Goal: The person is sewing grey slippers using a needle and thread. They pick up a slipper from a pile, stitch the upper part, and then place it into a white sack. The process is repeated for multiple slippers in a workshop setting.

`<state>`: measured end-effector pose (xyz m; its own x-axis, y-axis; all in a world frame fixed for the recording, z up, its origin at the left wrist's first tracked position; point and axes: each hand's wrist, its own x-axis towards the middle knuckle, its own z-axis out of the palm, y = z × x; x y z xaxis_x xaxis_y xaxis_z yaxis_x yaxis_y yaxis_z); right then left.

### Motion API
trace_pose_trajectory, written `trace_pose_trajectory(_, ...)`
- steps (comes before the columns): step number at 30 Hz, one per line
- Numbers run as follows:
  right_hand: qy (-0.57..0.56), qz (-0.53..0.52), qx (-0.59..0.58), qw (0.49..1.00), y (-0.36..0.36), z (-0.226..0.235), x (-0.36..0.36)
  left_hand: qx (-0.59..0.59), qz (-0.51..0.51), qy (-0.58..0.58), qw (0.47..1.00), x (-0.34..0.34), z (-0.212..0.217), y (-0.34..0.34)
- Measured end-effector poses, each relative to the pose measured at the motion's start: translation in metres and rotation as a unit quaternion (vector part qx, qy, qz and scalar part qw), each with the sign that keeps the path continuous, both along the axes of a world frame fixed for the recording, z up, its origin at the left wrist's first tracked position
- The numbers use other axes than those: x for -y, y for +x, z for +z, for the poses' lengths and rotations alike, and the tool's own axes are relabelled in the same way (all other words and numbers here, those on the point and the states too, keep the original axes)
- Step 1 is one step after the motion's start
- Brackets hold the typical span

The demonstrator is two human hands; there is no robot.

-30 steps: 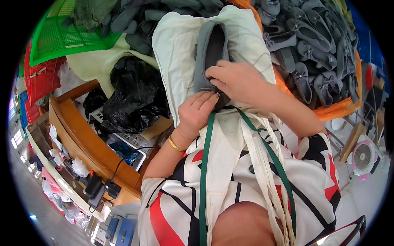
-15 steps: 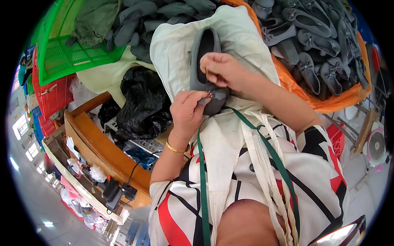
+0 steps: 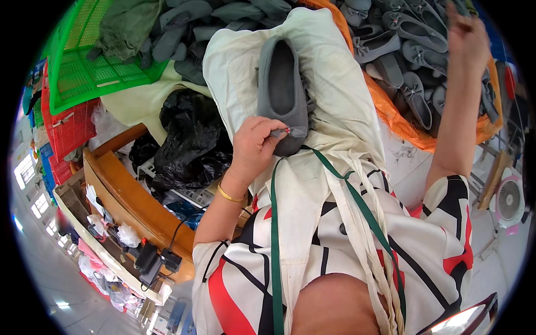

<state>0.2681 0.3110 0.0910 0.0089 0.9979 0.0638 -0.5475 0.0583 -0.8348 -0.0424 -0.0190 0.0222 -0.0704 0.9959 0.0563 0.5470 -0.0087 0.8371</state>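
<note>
A grey slip-on shoe [image 3: 307, 114] lies on the pale cushion in my lap, its opening up and its toe toward me. On its toe is a grey bow [image 3: 299, 132] with a small red spot at the centre. My left hand [image 3: 254, 146] pinches this bow between thumb and fingertips, holding it against the toe. My right hand [image 3: 470, 47] is raised far out to the right, above the heap of shoes and away from the one in my lap. Its fingers are smeared by motion, and I cannot make out whether anything is between them.
An orange sack [image 3: 399, 133] full of grey shoes [image 3: 420, 30] stands at the right. More grey shoe pieces [image 3: 237, 12] lie at the back, beside a green crate [image 3: 92, 79]. Black plastic [image 3: 192, 134] and a wooden drawer unit [image 3: 148, 195] are at left. A fan [image 3: 509, 198] stands far right.
My right hand has swung from beside the shoe's opening up and out to the far right. My left hand still pinches the bow, and more of the shoe shows.
</note>
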Motion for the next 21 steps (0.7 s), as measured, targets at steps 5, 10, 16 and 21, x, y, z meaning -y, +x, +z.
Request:
trace_pose_trajectory(5,0.085,-0.121,0.182,0.972,-0.027,-0.002,0.019,0.012,-0.002,-0.019,1.000,0.001,-0.006,0.003)
trace_pose_trajectory(10,-0.069,0.410,0.275,0.867,-0.101,-0.059,0.149,0.001,0.043,-0.046,0.998,0.006,0.002,0.006)
trace_pose_trajectory(16,0.166,0.473,0.482,0.719,-0.118,-0.065,0.215,-0.020,0.087,0.037,0.995,0.015,-0.013,0.012)
trace_pose_trajectory(21,0.228,0.451,0.508,0.697,-0.118,-0.060,0.219,0.019,0.132,0.071,0.989,0.023,-0.026,0.018)
